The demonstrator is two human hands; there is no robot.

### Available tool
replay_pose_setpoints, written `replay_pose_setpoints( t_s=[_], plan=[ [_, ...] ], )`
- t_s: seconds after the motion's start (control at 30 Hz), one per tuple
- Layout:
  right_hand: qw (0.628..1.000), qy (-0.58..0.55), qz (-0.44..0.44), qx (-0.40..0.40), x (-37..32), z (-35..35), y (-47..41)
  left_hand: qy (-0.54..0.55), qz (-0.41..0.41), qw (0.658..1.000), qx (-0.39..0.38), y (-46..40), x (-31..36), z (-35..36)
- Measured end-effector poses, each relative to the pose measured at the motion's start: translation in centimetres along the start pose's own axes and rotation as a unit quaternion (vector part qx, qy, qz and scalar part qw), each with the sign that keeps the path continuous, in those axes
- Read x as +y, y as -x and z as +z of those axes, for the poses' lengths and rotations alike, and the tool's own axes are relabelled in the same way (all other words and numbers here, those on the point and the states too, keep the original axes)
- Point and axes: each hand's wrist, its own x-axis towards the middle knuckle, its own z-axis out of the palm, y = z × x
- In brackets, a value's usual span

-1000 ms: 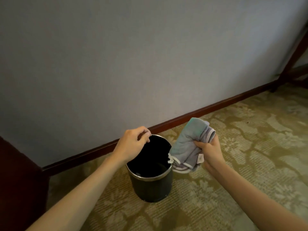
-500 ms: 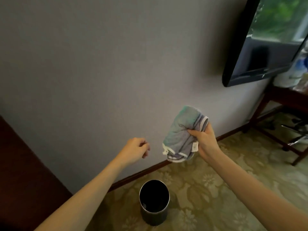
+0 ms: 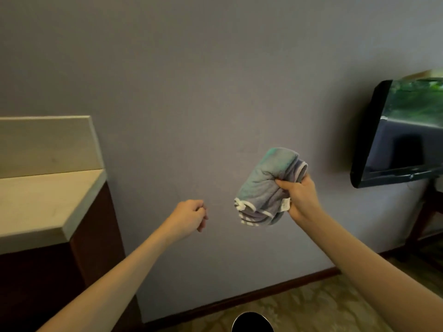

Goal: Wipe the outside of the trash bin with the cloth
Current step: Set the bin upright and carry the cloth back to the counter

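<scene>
Both forearms are bare from wrist to elbow, no sleeve cuffs showing. The slim left hand (image 3: pixel 189 218) and right hand (image 3: pixel 302 198) carry no rings, watch or gloves.

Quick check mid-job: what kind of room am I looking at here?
Probably a hotel room or bedroom: a wall-mounted TV, patterned carpet along a wooden baseboard, and a pale-topped counter on dark cabinetry. The trash bin stands on the carpet by the wall.

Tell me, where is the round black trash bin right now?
Only the round black trash bin's rim shows, at the bottom edge of the head view, on the patterned carpet near the wall's dark baseboard, below the raised hands.
</scene>
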Motion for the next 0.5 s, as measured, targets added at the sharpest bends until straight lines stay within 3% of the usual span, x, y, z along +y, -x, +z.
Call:
replay_pose_setpoints(
  t_s=[0.2,0.5],
  plan=[
    [0.999,-0.021,0.02,-0.035,-0.2,7.1,2.3,-0.12,0.026,0.987,0.102,4.2,-2.0,-5.9],
    [0.998,-0.038,0.001,-0.054,3.1,21.4,5.4,-0.178,0.019,0.958,0.222,4.3,-8.6,-19.0]
  ],
)
